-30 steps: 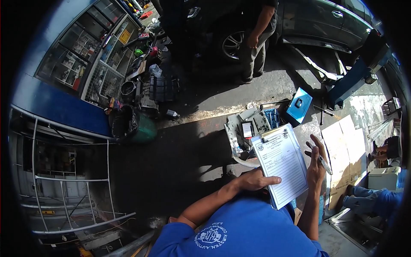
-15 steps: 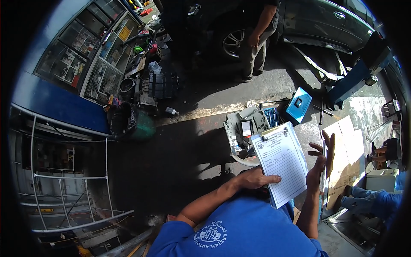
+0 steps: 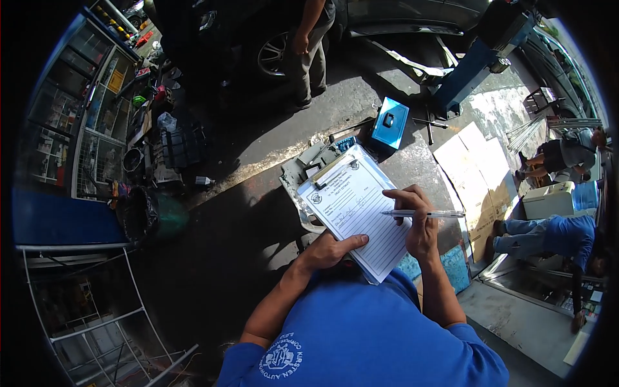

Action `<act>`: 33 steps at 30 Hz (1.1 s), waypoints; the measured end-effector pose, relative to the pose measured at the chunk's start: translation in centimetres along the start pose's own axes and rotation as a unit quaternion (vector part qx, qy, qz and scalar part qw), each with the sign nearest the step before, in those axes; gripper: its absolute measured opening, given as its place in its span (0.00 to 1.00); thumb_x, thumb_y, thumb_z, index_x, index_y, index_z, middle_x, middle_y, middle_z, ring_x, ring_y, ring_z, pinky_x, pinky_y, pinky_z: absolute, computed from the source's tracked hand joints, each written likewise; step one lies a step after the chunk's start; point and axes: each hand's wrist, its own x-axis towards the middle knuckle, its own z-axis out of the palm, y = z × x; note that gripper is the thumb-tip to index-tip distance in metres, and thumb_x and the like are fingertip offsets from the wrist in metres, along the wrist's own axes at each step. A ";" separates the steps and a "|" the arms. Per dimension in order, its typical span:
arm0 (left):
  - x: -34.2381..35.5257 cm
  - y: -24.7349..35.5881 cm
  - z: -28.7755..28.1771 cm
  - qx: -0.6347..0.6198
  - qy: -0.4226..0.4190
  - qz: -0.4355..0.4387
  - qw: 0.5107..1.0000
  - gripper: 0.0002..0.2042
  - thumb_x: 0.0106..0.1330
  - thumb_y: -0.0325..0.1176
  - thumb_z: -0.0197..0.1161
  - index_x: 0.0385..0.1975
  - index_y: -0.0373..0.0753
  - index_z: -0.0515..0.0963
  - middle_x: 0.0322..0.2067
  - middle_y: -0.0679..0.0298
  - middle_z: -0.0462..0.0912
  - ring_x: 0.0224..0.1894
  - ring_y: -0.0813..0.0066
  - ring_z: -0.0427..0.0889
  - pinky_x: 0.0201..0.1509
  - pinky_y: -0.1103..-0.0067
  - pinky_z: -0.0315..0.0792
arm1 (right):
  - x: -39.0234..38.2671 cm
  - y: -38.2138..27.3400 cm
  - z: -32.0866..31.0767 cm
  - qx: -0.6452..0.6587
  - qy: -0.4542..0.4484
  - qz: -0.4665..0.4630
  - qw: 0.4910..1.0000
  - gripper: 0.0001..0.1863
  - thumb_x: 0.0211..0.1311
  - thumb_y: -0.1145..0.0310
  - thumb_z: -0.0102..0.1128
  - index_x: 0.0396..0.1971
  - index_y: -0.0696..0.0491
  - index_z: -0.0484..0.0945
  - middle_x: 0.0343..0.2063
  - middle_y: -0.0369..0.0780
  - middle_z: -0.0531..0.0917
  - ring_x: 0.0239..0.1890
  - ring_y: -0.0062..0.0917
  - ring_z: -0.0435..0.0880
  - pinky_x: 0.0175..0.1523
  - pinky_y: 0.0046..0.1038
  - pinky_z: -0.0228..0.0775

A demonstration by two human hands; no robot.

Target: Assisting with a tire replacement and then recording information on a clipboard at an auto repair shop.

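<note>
My left hand (image 3: 330, 250) is closed on the lower left edge of a clipboard, its thumb lying on top of the paper form (image 3: 362, 219). The form has ruled lines and some handwriting in its upper part, and a metal clip (image 3: 330, 170) holds it at the top. Between the fingers of my right hand (image 3: 420, 227) is a clear pen (image 3: 442, 213), lying nearly level. Its tip points left and is over the right half of the form; whether it touches the paper I cannot tell.
Beyond the clipboard are a grey tool tray (image 3: 291, 169) and a blue toolbox (image 3: 389, 122). Flattened cardboard (image 3: 474, 174) lies right, near a blue lift post (image 3: 474, 74). A person (image 3: 313, 58) stands by a dark car; others are at right. A green bin (image 3: 169, 214) stands left.
My right hand has come left over the form, and its spread fingers are now bent around the pen. The clipboard is tilted more to the left. The whole view has shifted.
</note>
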 end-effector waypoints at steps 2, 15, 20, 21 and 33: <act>0.1 -0.1 0.1 0.009 -0.014 -0.013 1.000 0.19 0.66 0.28 0.57 0.56 0.29 0.68 0.50 0.54 0.76 0.53 0.68 0.75 0.57 0.75 0.69 | -1.0 0.0 -0.1 0.043 -0.052 0.042 0.997 0.34 0.71 0.42 0.36 0.41 0.60 0.81 0.23 0.37 0.75 0.23 0.15 0.70 0.28 0.18 0.61; -0.1 -2.4 -0.6 0.153 -0.040 0.118 0.980 0.20 0.69 0.33 0.56 0.58 0.31 0.68 0.50 0.55 0.75 0.55 0.67 0.74 0.59 0.72 0.68 | 0.1 -1.8 1.7 -0.062 -0.139 0.073 0.986 0.07 0.55 0.71 0.67 0.29 0.58 0.81 0.27 0.41 0.82 0.28 0.24 0.80 0.33 0.24 0.71; -0.1 -1.6 -0.1 0.104 -0.037 0.070 0.991 0.19 0.70 0.33 0.55 0.57 0.31 0.68 0.51 0.55 0.75 0.56 0.67 0.73 0.59 0.71 0.67 | 0.5 -1.1 1.9 -0.101 -0.180 -0.006 0.979 0.08 0.54 0.69 0.67 0.24 0.57 0.79 0.23 0.40 0.78 0.24 0.27 0.78 0.29 0.26 0.68; -0.2 -1.8 -0.2 0.115 -0.040 0.087 0.989 0.19 0.70 0.34 0.55 0.56 0.31 0.68 0.51 0.55 0.74 0.56 0.67 0.73 0.59 0.71 0.67 | 0.4 -1.1 2.0 -0.106 -0.178 -0.018 0.978 0.08 0.54 0.69 0.67 0.24 0.57 0.79 0.22 0.40 0.77 0.23 0.28 0.78 0.28 0.27 0.68; -0.2 -2.3 -0.3 0.135 -0.046 0.106 0.984 0.19 0.71 0.35 0.54 0.56 0.31 0.68 0.52 0.53 0.74 0.56 0.64 0.73 0.59 0.71 0.67 | 0.1 -0.4 2.2 -0.131 -0.179 -0.051 0.974 0.06 0.52 0.69 0.67 0.25 0.55 0.80 0.22 0.39 0.77 0.23 0.29 0.78 0.29 0.28 0.69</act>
